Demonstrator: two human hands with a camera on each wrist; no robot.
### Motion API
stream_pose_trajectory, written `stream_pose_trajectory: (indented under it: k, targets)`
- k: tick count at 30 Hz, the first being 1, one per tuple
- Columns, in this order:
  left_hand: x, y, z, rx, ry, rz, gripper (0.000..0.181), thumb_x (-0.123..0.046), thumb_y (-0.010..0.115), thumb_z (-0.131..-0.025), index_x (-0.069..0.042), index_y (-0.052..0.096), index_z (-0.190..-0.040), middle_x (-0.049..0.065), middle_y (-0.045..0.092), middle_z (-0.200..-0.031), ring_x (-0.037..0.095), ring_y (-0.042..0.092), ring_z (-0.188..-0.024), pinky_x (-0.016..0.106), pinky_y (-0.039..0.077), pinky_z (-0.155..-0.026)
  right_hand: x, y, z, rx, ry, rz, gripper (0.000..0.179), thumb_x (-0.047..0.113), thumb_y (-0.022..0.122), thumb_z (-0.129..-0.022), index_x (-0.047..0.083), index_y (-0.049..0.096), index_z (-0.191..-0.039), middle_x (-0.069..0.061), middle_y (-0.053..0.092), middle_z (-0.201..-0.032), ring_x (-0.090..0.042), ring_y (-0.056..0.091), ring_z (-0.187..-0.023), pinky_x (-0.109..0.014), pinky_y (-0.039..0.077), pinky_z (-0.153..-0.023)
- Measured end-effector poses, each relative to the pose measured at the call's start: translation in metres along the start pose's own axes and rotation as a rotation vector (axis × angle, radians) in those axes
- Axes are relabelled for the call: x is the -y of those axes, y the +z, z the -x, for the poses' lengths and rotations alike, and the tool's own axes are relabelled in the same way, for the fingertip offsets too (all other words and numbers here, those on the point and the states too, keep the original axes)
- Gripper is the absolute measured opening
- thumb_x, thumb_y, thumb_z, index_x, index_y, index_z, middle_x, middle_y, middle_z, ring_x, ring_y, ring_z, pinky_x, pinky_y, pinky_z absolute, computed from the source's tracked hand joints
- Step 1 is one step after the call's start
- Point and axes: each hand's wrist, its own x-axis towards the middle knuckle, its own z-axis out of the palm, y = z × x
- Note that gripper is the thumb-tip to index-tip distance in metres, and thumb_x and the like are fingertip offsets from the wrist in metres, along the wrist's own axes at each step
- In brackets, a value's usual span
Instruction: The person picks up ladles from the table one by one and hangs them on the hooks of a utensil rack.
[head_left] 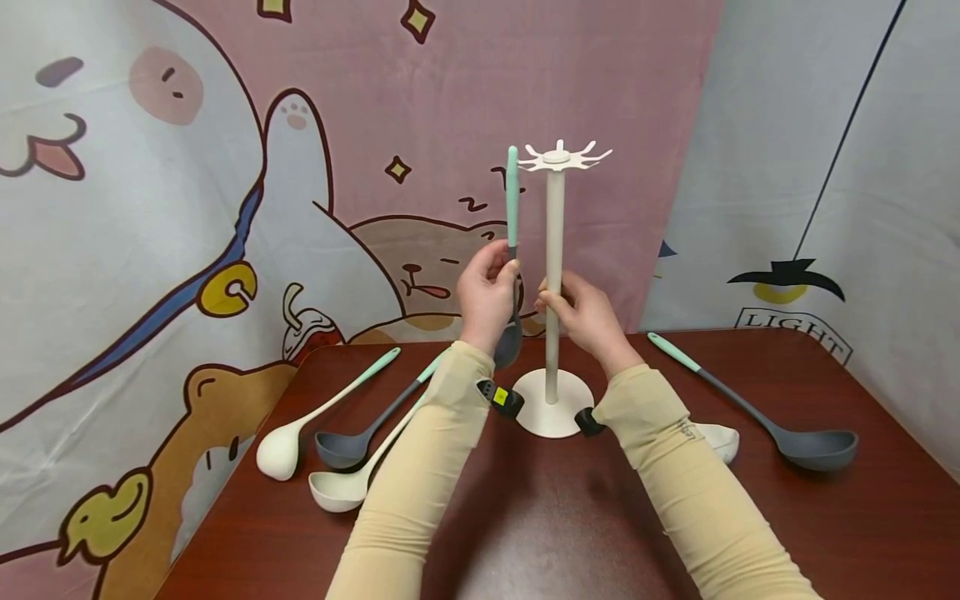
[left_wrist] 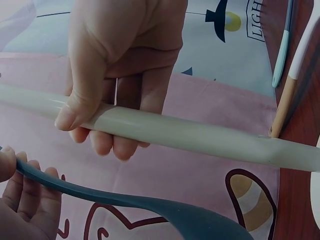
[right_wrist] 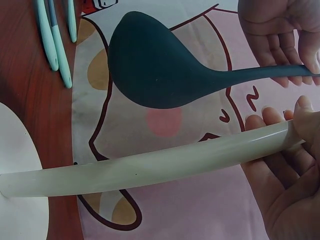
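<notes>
1. Head view: the left hand (head_left: 487,296) pinches a dark ladle (head_left: 512,196) by its neck, mint handle upright above the fingers, bowl below. The right hand (head_left: 588,312) grips the pole of a pale stand (head_left: 555,225) just beside it; the base rests on the counter (head_left: 540,533) below both hands. Left of the left hand lie a white ladle (head_left: 277,452), a grey ladle (head_left: 342,450) and another white ladle (head_left: 337,492); right of the right hand, a larger grey ladle (head_left: 817,448).
2. Left wrist view: the right hand's thumb and fingers wrap the pole; beyond it lies a wooden-ended handle (left_wrist: 285,102).
3. Right wrist view: the dark ladle's bowl hangs beside the pole, apart from it.
</notes>
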Motion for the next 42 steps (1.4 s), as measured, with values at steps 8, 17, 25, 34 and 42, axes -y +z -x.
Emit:
stream_pose_trajectory:
  k: [8,17,25,34,42]
  targets:
    - [0.002,0.004,0.003,0.011,0.021,-0.021,0.022,0.000,0.065,-0.095,-0.001,0.069,-0.116,0.013,0.069,-0.099,0.017,0.061,-0.084,0.022,0.049,-0.070,0.001,0.000,0.000,-0.001,0.009,0.010,0.023,0.025,0.057,-0.103,0.007,0.060,-0.116,-0.013,0.069,-0.104,-0.031,0.067,-0.099,-0.048,0.054,-0.082]
    - [0.002,0.003,0.006,0.037,0.009,-0.015,0.024,-0.001,0.064,-0.095,-0.001,0.068,-0.118,0.013,0.067,-0.100,0.019,0.062,-0.086,0.023,0.051,-0.072,0.002,0.001,0.000,0.000,0.019,0.013,0.023,0.027,0.057,-0.103,0.009,0.060,-0.116,-0.013,0.069,-0.105,-0.030,0.067,-0.099,-0.045,0.054,-0.078]
    - [0.004,0.000,0.006,0.078,-0.036,0.005,0.022,-0.004,0.063,-0.097,0.000,0.067,-0.118,0.013,0.068,-0.105,0.021,0.064,-0.090,0.027,0.054,-0.076,0.002,0.000,0.001,-0.001,0.010,0.012,0.022,0.026,0.057,-0.103,0.008,0.060,-0.115,-0.018,0.068,-0.107,-0.031,0.067,-0.098,-0.046,0.054,-0.079]
    - [0.003,-0.002,0.008,0.098,-0.058,0.008,0.021,-0.006,0.064,-0.097,-0.001,0.068,-0.117,0.010,0.069,-0.107,0.020,0.064,-0.094,0.028,0.054,-0.078,0.001,0.000,0.001,-0.003,0.010,0.027,0.023,0.026,0.057,-0.103,0.008,0.060,-0.116,-0.013,0.069,-0.104,-0.029,0.066,-0.098,-0.045,0.053,-0.078]
    - [0.005,-0.008,0.007,0.140,-0.058,0.045,0.023,-0.011,0.063,-0.099,-0.003,0.068,-0.120,0.010,0.068,-0.107,0.019,0.065,-0.091,0.030,0.056,-0.079,0.001,-0.001,0.001,-0.002,0.003,0.021,0.022,0.024,0.056,-0.103,0.007,0.060,-0.116,-0.013,0.069,-0.105,-0.030,0.066,-0.102,-0.047,0.054,-0.082]
